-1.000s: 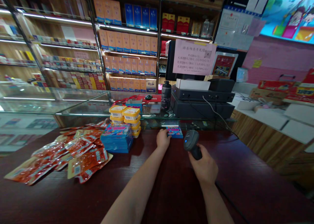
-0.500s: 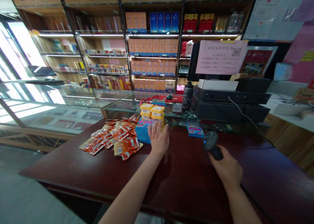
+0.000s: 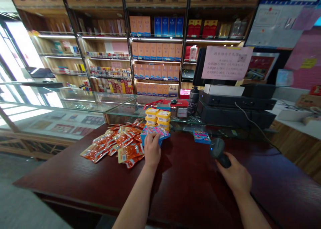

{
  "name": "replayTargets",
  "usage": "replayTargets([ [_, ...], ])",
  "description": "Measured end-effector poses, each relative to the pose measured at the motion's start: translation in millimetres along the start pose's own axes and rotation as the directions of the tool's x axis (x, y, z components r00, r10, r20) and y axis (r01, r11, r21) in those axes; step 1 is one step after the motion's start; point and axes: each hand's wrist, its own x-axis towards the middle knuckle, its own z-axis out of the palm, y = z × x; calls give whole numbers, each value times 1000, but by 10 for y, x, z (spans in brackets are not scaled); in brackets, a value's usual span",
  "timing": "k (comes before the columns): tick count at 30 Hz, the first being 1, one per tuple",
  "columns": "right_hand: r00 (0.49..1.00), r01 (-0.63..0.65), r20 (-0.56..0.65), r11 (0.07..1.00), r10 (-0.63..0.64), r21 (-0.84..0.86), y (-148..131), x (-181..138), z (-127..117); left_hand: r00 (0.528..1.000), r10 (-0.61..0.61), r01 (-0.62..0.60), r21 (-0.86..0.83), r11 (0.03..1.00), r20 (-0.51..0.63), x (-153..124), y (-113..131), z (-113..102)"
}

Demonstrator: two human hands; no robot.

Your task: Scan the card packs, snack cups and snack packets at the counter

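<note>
My left hand (image 3: 152,152) is closed on the near edge of a flat blue box with a pink patterned top (image 3: 163,132). This box sits askew over more blue packaging, mostly hidden by my fingers. Yellow-lidded tubs (image 3: 163,115) are stacked just behind it. To its left lies a heap of orange snack pouches (image 3: 130,151). Wrapped round the handle of a black barcode scanner (image 3: 217,148) is my right hand (image 3: 237,174); the scanner's head points up and left. Another blue box (image 3: 202,137) lies flat on the table beyond the scanner.
The dark red wooden table (image 3: 185,189) meets a glass display counter (image 3: 120,105). At the back right stand a black bottle (image 3: 193,100), a monitor with a pink notice (image 3: 225,63), and a black cash drawer (image 3: 235,113). A scanner cable trails toward the lower right.
My left hand has moved left and nearer, from the right side of the blue boxes to the front edge of the top one, which now sits turned. My right hand keeps holding the scanner.
</note>
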Motion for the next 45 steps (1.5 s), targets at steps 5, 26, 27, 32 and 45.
replayTargets([
  [5, 1000, -19, 8, 1000, 18, 16, -40, -10, -5, 987, 63, -100, -256, 962, -149, -35, 117, -20],
  [26, 871, -251, 410, 474, -270, 844, -294, -176, -149, 676, -533, 625, -779, 50, 509, -238, 219, 1151],
  [27, 860, -271, 430, 469, -274, 840, -306, -196, -174, 676, -534, 629, -776, 58, 508, -234, 219, 1158],
  [32, 823, -334, 492, 457, -285, 824, -351, -237, -276, 659, -547, 649, -758, 65, 517, -191, 229, 1177],
  [45, 937, 103, 227, 831, -265, 547, -214, 45, -179, 661, -509, 639, -770, -4, 551, -185, 250, 1132],
])
